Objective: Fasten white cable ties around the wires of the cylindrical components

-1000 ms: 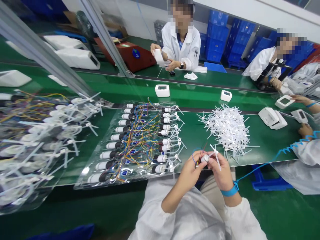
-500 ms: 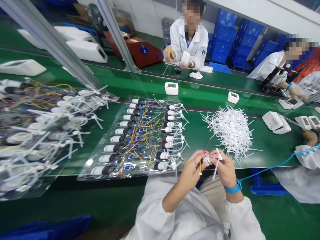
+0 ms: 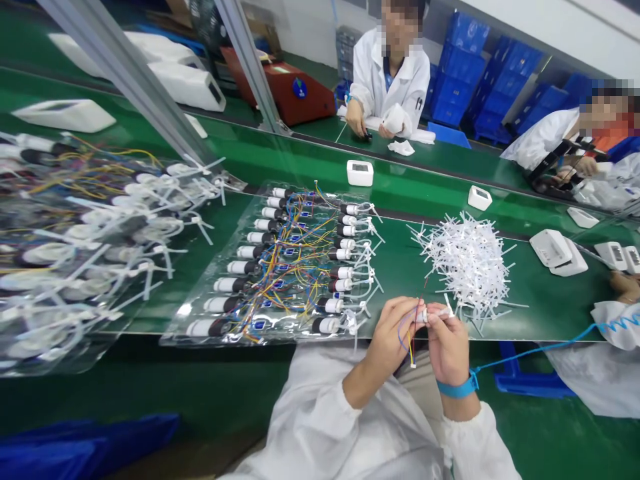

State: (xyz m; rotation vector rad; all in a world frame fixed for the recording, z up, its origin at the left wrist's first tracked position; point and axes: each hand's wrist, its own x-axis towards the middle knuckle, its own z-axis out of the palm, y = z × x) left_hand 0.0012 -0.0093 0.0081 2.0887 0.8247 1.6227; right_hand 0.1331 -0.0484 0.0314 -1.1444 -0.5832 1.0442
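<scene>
My left hand (image 3: 395, 333) is closed around a small cylindrical pump or motor with a white end (image 3: 421, 316); most of its body is hidden by my fingers. Thin red, blue and yellow wires (image 3: 411, 343) hang from it, ending in a small white plug. My right hand (image 3: 447, 340) pinches a white branched tube piece (image 3: 445, 311) against that white end. Whether the tube is seated on it, I cannot tell. Behind my hands lies a pile of similar white tube pieces (image 3: 465, 267). To the left, a clear plastic tray (image 3: 175, 337) holds rows of wired black-and-white cylinders (image 3: 240, 267).
More filled trays (image 3: 75, 267) sit at far left beside a metal post (image 3: 250, 67). White device housings (image 3: 360, 173) stand along the green bench and at right (image 3: 557, 253). A blue coiled cord (image 3: 540, 348) runs from my wristband. Co-workers in white coats (image 3: 393, 87) work opposite and at right.
My right hand has turned, and the tube piece now points away instead of hanging down. The wires hang lower between my hands. The whole view has shifted slightly.
</scene>
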